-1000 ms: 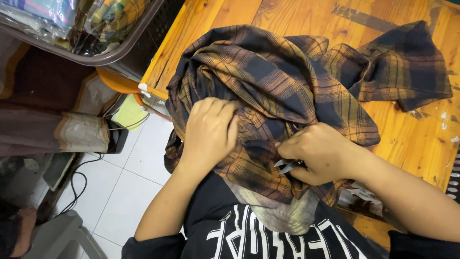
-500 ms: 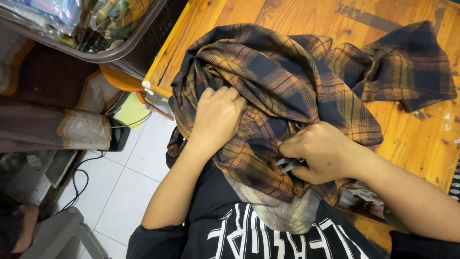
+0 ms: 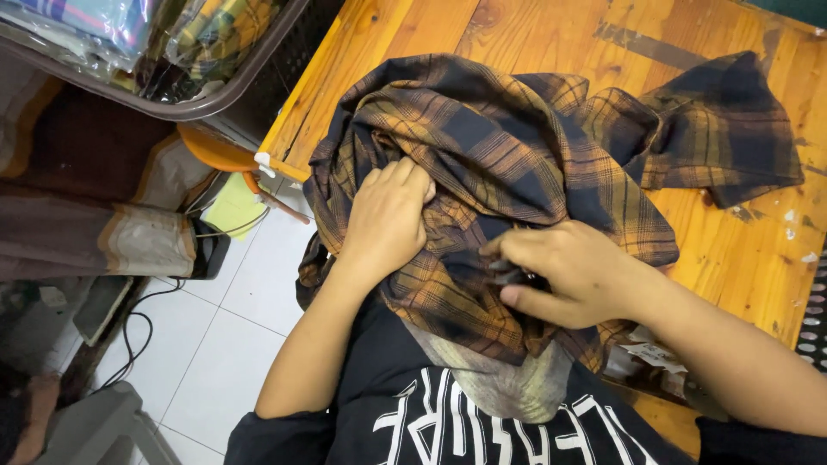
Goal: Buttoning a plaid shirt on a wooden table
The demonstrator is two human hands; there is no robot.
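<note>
Two hands work a brown-and-navy plaid shirt (image 3: pixel 534 164) heaped on the wooden table (image 3: pixel 413 43): the left hand (image 3: pixel 386 220) presses into its folds, fingers curled on cloth, while the right hand (image 3: pixel 564 271) pinches the fabric near the table's edge

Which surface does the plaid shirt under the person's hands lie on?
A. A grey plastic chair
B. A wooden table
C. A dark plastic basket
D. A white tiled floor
B: the brown and dark plaid shirt is spread over the orange-brown wooden table, with the left hand and the right hand pressing on the cloth near the table's edge.
</note>
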